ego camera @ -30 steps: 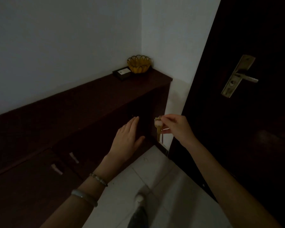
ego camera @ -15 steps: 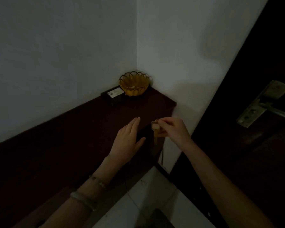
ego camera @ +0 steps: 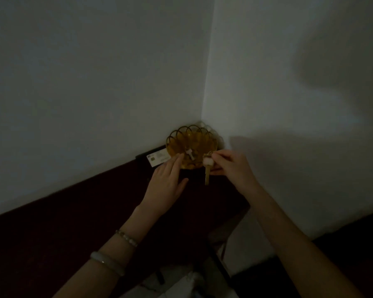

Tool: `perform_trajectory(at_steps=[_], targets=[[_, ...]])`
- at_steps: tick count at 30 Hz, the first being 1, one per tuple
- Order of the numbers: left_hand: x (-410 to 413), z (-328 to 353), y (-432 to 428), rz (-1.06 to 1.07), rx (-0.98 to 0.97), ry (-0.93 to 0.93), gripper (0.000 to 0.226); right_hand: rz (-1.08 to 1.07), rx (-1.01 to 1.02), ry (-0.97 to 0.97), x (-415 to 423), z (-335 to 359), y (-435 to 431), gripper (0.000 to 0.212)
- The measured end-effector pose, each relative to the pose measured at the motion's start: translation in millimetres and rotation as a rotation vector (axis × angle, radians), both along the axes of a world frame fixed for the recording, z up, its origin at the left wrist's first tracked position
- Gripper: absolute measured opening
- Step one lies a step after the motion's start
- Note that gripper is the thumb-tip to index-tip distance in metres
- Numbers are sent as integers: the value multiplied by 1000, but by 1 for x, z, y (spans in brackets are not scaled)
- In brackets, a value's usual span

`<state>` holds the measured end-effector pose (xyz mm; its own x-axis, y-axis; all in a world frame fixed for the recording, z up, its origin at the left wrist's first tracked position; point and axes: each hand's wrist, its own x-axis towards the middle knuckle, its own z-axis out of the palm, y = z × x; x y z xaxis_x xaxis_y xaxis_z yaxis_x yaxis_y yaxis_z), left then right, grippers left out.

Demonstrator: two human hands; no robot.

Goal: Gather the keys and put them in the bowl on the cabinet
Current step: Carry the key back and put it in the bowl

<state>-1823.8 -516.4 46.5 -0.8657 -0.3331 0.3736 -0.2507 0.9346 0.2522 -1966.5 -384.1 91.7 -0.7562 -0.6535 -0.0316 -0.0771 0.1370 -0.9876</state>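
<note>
Cabinet top: bowl beside card; right fingers pinch key.

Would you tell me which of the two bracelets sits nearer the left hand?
The beaded bracelet; the smooth pale bangle sits farther up the forearm.

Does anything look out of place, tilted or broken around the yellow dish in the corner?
Nothing stands out. The yellow dish sits level on the dark cabinet top, a card lies flat beside it, and the key hangs straight down from the right hand. The dim light hides fine damage.
</note>
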Motion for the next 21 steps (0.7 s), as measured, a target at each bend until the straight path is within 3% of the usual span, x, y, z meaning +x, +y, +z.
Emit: perform_trajectory(at_steps=[4,7,10,16,21], targets=[[-36,-2,-24,-21,-31,-12,60,23,-42,-26,-47,4,-32,14],[-46,-10,-35,-78,-66,10,44,59,-54,-40,-68,0,-51,21],[-47,-18,-44,-170,-109,65,26,99,-7,-50,-81,-10,-67,14],[-45,-22,-54,-283,-113,97,22,161,130,-29,-91,-24,-97,13],[-44,-23,-58,-321,-144,116,20,211,325,183,-91,-38,-110,14]])
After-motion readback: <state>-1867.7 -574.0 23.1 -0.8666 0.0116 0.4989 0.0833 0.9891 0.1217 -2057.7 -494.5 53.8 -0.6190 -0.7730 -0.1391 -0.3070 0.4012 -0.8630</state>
